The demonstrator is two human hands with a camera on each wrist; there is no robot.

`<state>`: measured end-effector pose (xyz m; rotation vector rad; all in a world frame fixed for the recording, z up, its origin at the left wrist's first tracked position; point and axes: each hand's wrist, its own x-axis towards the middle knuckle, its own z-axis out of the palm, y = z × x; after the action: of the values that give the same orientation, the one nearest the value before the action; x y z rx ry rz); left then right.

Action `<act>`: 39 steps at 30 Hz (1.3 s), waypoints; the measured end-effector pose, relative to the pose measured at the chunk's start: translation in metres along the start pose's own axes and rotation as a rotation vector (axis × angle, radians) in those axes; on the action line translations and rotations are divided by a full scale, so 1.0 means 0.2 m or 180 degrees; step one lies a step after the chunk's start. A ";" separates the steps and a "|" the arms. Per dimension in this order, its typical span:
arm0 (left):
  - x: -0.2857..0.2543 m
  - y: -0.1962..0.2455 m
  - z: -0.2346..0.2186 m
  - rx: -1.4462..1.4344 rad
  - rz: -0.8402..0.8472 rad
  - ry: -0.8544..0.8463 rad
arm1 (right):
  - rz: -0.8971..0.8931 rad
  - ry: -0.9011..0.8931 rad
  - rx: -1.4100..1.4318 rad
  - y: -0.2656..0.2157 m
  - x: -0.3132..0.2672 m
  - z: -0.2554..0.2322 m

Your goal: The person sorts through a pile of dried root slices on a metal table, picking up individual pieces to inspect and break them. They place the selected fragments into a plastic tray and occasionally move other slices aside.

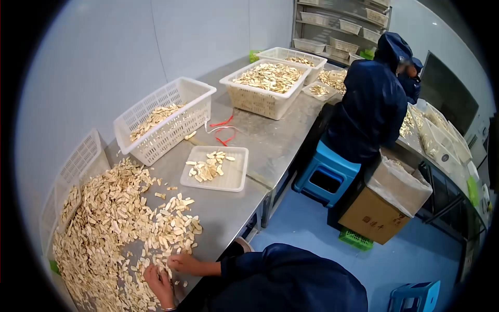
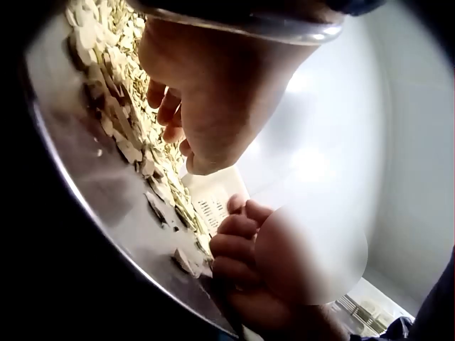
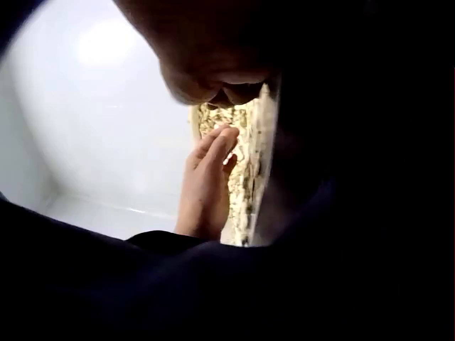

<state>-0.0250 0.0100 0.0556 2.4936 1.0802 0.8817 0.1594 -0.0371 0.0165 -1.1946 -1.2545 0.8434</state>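
Observation:
A broad heap of pale, brown-edged dried slices (image 1: 104, 234) covers the near left part of the metal table (image 1: 223, 218). My left hand (image 1: 158, 285) is low over the heap's near edge, among loose slices; in the right wrist view its fingers (image 3: 213, 145) look fairly straight. Close beside it, my right hand (image 1: 185, 264) is at the heap's edge with its fingers (image 2: 234, 245) curled in the left wrist view. I cannot tell whether a slice is between them. Beyond the heap, a shallow white tray (image 1: 236, 179) holds a small pile of slices.
Along the wall, white perforated baskets (image 1: 171, 138) hold more slices. A red and white cord (image 1: 223, 127) lies near them. To the right, a person in navy (image 1: 371, 104) is on a blue stool (image 1: 325, 177), beside a lined cardboard box (image 1: 374, 213). Shelves (image 1: 338, 28) stand at the back.

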 end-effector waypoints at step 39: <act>-0.08 0.31 0.05 0.0481 0.0948 0.0323 | -0.0636 0.0528 -0.0056 -0.09 -0.24 -0.18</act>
<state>0.0076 -0.0438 0.0717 2.8135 0.8448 1.0525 0.1840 -0.0944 0.0258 -1.1085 -1.2237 0.5764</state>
